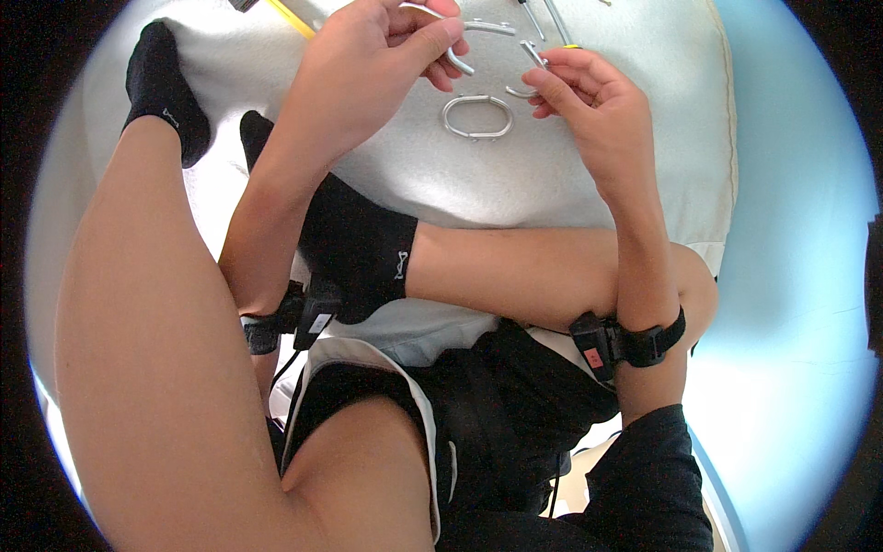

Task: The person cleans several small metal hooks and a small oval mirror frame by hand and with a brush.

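Between the thumb and fingers of my left hand (403, 45) is a bent silvery metal rod piece (461, 63). Its upper part runs behind the fingers. Close beside those fingertips shows another metal rod with small studs (491, 27); whether it joins the held piece I cannot tell. My right hand (593, 90) pinches a second bent metal rod piece (530, 52), which has a small stud near its end. Its curved lower end shows left of the fingers. Below and between both hands, an oval metal ring (476, 136) with small studs lies on the white cloth (552, 186).
Slim metal tool shafts (557, 24), one with a yellow-and-black part, lie beyond my right hand. A yellow bar (290, 17) is at the upper left. My crossed legs (517, 265) border the cloth. Strapped black devices (593, 345) sit on both forearms. Right lies a light blue surface (786, 207).
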Available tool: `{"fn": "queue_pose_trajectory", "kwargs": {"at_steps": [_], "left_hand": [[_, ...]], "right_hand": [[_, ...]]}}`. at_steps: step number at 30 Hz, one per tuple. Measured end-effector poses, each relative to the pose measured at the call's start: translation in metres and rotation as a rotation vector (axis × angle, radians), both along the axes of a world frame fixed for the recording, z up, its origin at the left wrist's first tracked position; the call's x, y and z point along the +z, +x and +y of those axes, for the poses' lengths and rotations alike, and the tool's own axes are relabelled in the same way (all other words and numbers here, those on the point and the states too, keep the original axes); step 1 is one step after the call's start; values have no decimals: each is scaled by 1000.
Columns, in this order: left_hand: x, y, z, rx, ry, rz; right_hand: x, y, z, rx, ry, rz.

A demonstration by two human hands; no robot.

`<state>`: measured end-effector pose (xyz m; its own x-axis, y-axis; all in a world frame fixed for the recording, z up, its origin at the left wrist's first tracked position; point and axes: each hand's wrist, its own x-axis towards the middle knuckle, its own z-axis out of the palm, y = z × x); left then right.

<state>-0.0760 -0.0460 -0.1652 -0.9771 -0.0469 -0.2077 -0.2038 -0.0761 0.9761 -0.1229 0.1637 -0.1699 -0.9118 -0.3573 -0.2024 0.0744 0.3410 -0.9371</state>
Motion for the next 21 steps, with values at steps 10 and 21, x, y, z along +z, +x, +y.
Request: {"fn": "queue_pose_trajectory", "kwargs": {"at_steps": [10,21], "left_hand": [[-10,-10,-3,-54,-583,196],[-12,2,-28,-278,-1076,263]], "right_hand": [[-10,-11,-4,54,129,84],[-13,-22,-16,178,374,168]]}}
